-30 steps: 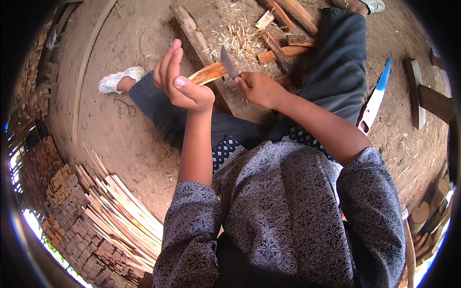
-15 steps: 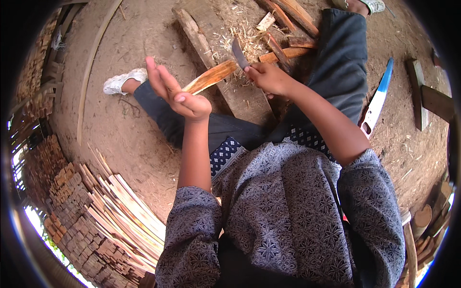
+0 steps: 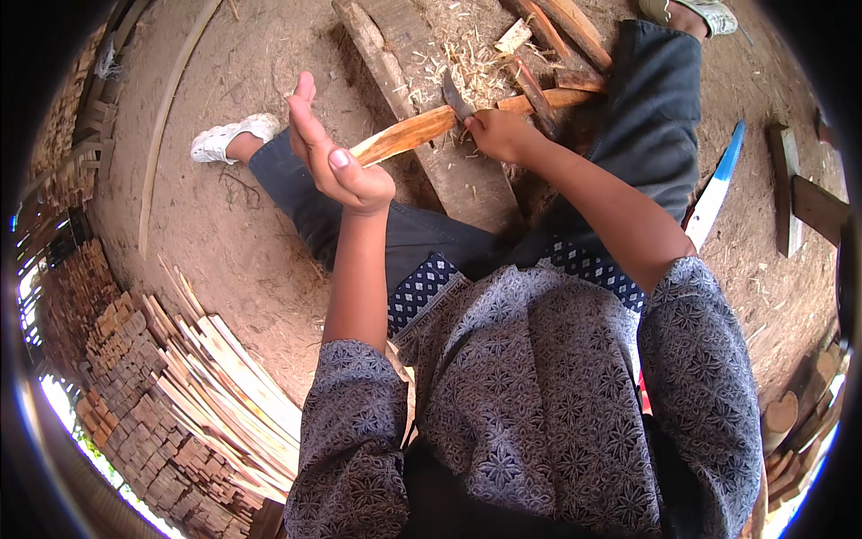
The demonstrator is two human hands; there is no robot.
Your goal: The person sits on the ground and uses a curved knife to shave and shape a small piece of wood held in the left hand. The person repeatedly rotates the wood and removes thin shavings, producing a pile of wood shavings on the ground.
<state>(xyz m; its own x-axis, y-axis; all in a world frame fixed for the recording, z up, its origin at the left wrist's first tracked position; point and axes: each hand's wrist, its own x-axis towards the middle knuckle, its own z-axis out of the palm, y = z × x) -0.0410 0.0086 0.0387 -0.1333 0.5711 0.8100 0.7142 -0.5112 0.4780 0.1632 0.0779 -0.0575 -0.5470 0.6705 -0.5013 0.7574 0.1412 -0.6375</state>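
Note:
My left hand holds the near end of a flat, pale brown piece of wood in the crook by the thumb, its other fingers stretched upward. The wood slants up to the right, above a plank lying between my legs. In my right hand is a knife, its handle hidden in the closed fingers. The curved dark blade crosses the far end of the wood; whether it cuts in, I cannot tell.
Wood shavings and several split wood pieces lie beyond my right hand. A handsaw with a blue tip rests on the ground at right, near a wooden frame. Long strips and stacked blocks fill the lower left.
The piece of wood and the knife have shifted slightly right, and my left hand has turned a little. My right forearm now covers the saw's handle.

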